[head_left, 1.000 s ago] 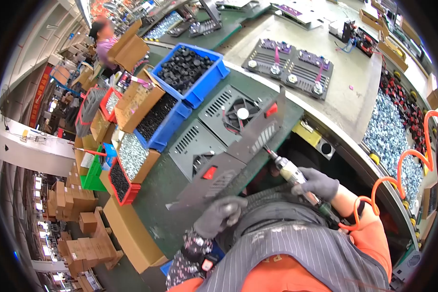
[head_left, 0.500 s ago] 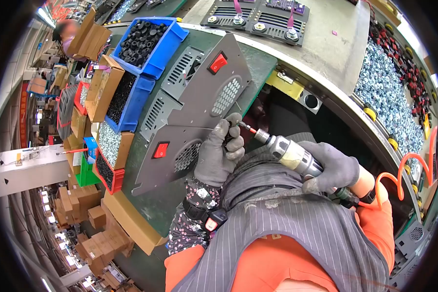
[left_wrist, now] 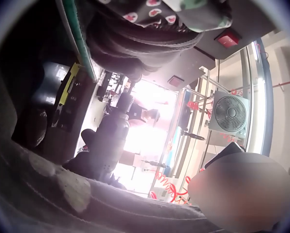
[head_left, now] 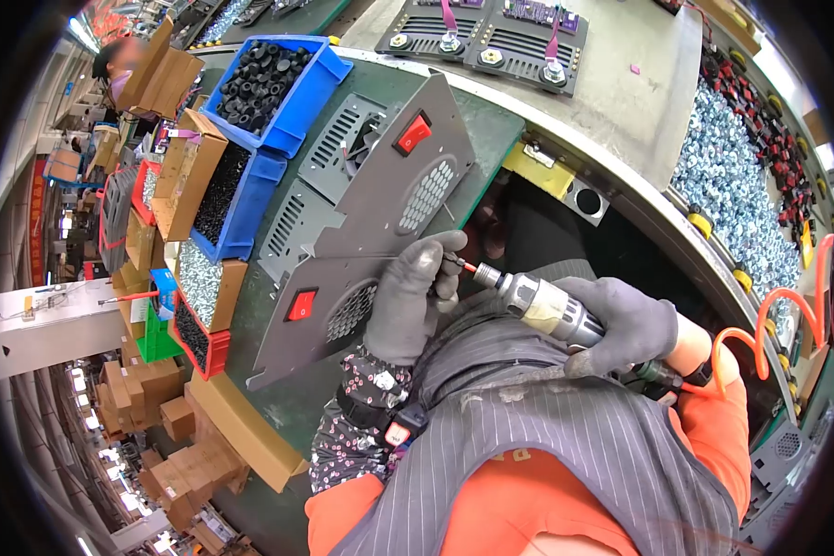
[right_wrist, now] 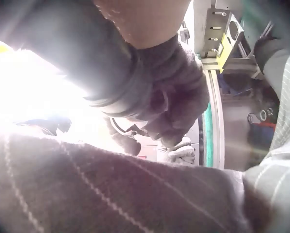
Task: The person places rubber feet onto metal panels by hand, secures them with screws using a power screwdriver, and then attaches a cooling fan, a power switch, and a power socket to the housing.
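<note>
In the head view my gloved right hand (head_left: 625,324) grips a powered screwdriver (head_left: 551,310) whose bit points left. My gloved left hand (head_left: 410,301) has its fingers curled at the bit tip, pinching a small dark screw (head_left: 451,263) there; the fingers partly hide it. Just beyond the left hand stand two dark grey metal panels (head_left: 371,199) with honeycomb vents, each fitted with a red rocker switch (head_left: 413,133). Slotted plates (head_left: 296,227) join them behind. The left wrist view shows the screwdriver (left_wrist: 113,138) meeting the left hand's fingers.
Blue bins (head_left: 283,102) of black parts, a box of silver screws (head_left: 199,278) and a red bin (head_left: 215,347) line the left side of the green bench. An orange coiled hose (head_left: 760,343) runs at right. Plates with circuit boards (head_left: 491,46) lie on the far counter.
The left hand has risen from below the panels to the bit tip. The screwdriver has drawn back from the panel edge towards it. The head view has shifted closer to the panels.
</note>
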The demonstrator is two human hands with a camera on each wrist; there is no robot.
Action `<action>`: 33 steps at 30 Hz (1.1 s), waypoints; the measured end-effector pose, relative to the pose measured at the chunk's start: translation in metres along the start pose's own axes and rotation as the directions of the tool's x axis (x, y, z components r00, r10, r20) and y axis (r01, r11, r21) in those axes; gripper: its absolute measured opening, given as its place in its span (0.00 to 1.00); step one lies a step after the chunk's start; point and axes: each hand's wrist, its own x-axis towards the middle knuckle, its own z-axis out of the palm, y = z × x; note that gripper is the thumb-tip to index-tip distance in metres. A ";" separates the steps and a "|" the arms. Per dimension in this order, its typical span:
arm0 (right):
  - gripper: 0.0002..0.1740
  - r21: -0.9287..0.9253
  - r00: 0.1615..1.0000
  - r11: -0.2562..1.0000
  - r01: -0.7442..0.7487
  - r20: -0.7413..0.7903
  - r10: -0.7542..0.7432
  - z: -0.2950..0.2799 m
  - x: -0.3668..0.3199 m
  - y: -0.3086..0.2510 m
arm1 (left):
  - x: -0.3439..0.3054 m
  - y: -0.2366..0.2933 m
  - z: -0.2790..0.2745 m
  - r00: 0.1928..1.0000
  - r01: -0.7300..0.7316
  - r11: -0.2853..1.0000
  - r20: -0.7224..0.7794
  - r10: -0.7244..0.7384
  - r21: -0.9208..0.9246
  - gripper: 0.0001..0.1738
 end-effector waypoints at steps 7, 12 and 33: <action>0.37 0.156 0.968 0.987 -0.029 -0.243 0.066 -0.024 -0.004 -0.016 | -0.046 0.052 -0.003 0.743 0.049 0.871 0.565 -0.358 0.488 0.29; 0.38 0.031 0.966 0.997 0.064 -0.253 -0.054 -0.035 0.005 -0.005 | -0.090 0.174 -0.039 0.502 -0.612 0.721 0.864 0.039 0.323 0.10; 0.41 0.054 0.948 0.982 -0.181 -0.257 0.189 -0.032 0.017 -0.038 | 0.075 0.124 -0.069 0.714 -0.412 -0.617 0.659 0.239 0.670 0.09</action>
